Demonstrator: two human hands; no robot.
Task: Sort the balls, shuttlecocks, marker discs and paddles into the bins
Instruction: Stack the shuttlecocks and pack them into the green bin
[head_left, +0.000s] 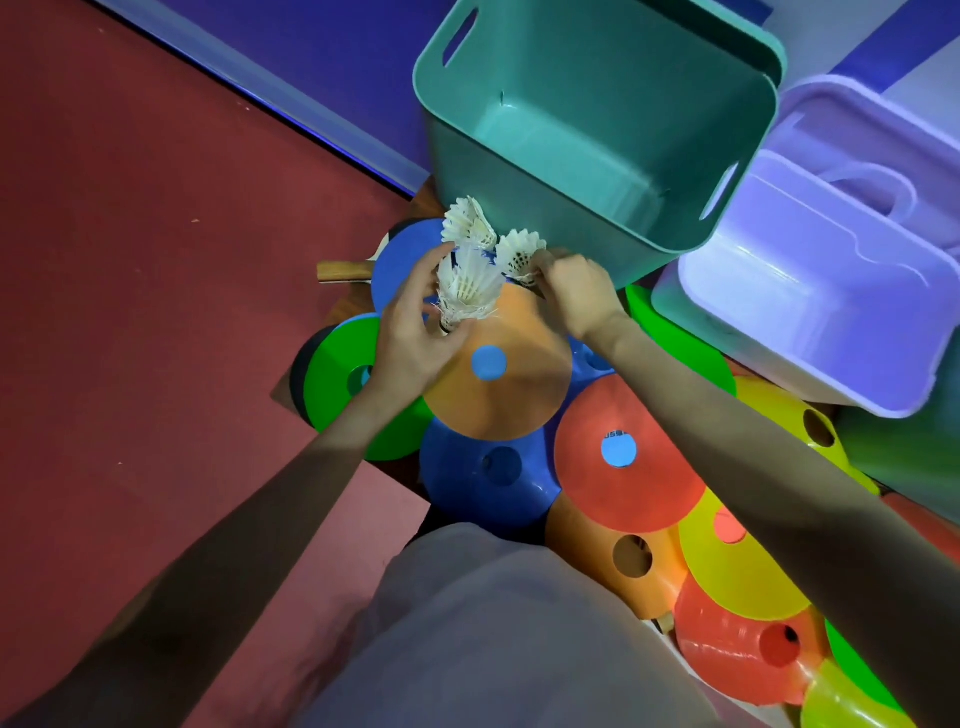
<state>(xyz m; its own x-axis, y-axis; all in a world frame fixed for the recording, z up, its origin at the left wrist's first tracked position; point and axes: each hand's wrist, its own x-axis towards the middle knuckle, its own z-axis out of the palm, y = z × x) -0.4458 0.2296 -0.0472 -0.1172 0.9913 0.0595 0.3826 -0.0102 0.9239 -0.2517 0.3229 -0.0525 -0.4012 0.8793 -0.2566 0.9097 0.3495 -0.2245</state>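
From the head camera we see our left hand (410, 338) gripping 2 shuttlecocks (470, 283) by their cork ends, feathered skirts pointing far and up, long axes roughly upright. Our right hand (574, 291) pinches a 3rd shuttlecock (519, 252) at its base, skirt flaring to the far left. All 3 sit just near of the teal bin (597, 119), above an orange marker disc (511, 374). More discs in blue, green, red and yellow overlap across the near right. A paddle handle (345, 271) pokes out left. A lilac bin (831, 270) stands right.
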